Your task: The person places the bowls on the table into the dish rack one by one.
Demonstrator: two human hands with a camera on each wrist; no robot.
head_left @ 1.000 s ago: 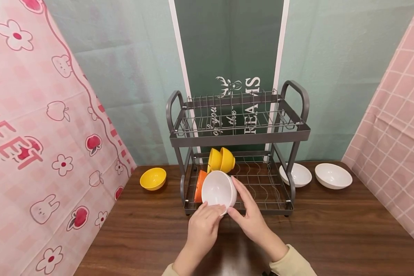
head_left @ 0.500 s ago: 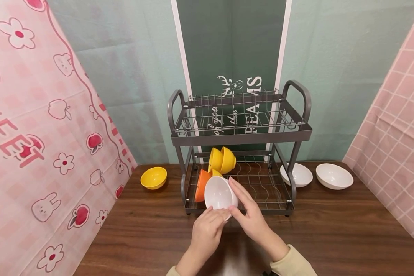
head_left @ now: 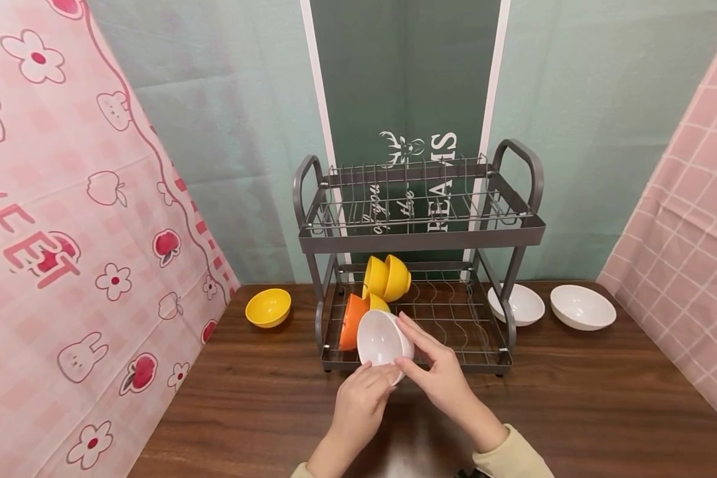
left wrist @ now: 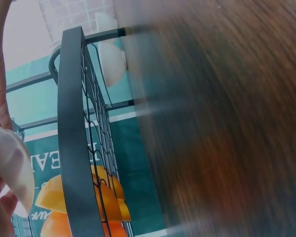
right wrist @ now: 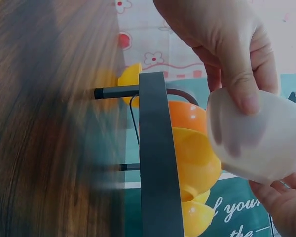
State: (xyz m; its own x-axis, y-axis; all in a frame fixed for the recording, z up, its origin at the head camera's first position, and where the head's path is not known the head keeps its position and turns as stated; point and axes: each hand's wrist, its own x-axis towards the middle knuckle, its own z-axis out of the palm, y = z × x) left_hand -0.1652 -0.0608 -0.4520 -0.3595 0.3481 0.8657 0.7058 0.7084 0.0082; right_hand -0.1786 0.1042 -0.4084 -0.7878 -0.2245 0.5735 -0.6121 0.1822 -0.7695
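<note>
A white bowl (head_left: 384,340) is held tilted in front of the rack's lower tier, its hollow towards the upper left in the head view. My left hand (head_left: 363,399) pinches the near rim; in the right wrist view its thumb presses the outer wall. With thumb and fingers spread around the bowl's outer right side, my right hand (head_left: 441,372) holds it too. Just behind the bowl, an orange bowl (head_left: 352,323) stands on edge in the dark grey two-tier dish rack (head_left: 421,239). A yellow bowl (head_left: 378,303) beside it is partly hidden. Two more yellow bowls (head_left: 398,279) lean together farther back.
Left of the rack, a yellow bowl (head_left: 268,308) sits on the wooden table (head_left: 251,405). On the right, one white bowl (head_left: 518,307) sits partly behind the rack's post and another white bowl (head_left: 582,307) is beside it. Fabric backdrops enclose the table's back and sides.
Both hands have drawn the white bowl slightly towards me and to the right. More of the yellow bowl behind it shows. The head view has shifted a little.
</note>
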